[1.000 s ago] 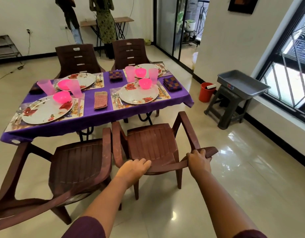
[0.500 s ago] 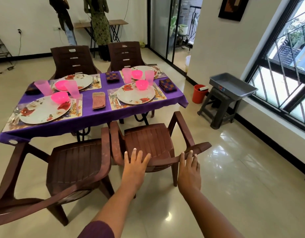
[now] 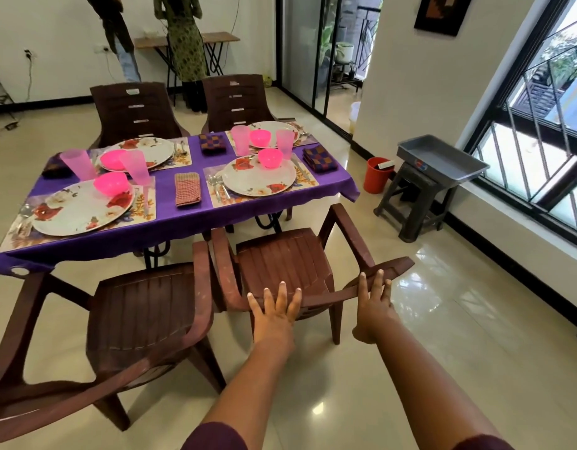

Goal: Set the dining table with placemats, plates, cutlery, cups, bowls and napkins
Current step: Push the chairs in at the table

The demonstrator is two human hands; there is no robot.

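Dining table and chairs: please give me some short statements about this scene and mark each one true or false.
1. Both hands, left and right, have straight fingers at the near brown chair. True.
2. The tablecloth is green. False: it is purple.
3. Each plate, such as the near right plate, carries a pink bowl. True.
4. The red bucket stands on the table. False: it stands on the floor.

Both hands flat-fingered at brown chair [image 3: 287,258] back — left hand [image 3: 275,308], right hand [image 3: 373,306]; set table [image 3: 170,222] at 11 o'clock.
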